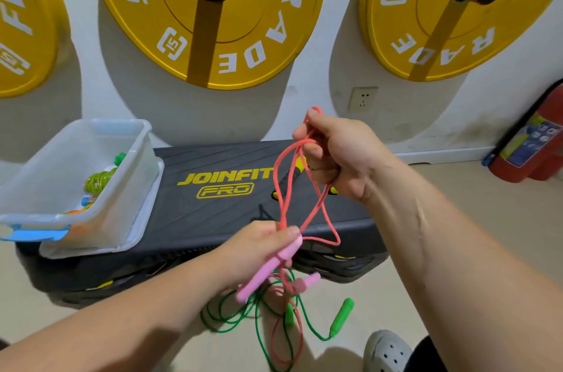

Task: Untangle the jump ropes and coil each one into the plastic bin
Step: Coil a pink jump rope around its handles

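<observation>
My right hand point(333, 154) is raised over the step platform and grips loops of the pink jump rope point(286, 186). Lower down, my left hand point(259, 246) holds one pink handle point(265, 272) together with the rope strands. The second pink handle point(306, 281) dangles below. On the floor lies a green jump rope point(243, 315) with green handles point(342, 315), its cord crossing the pink cord. The clear plastic bin point(128, 186) stands at the left on the platform, holding a coiled yellow-green rope point(99, 181).
The black JOINFIT step platform point(213, 219) sits against the wall, with a black-and-yellow handle point(289, 179) lying on it behind the pink loops. Yellow weight plates point(213, 12) hang on the wall. A red fire extinguisher point(530, 146) stands right. My grey shoe point(387, 352) is at the bottom.
</observation>
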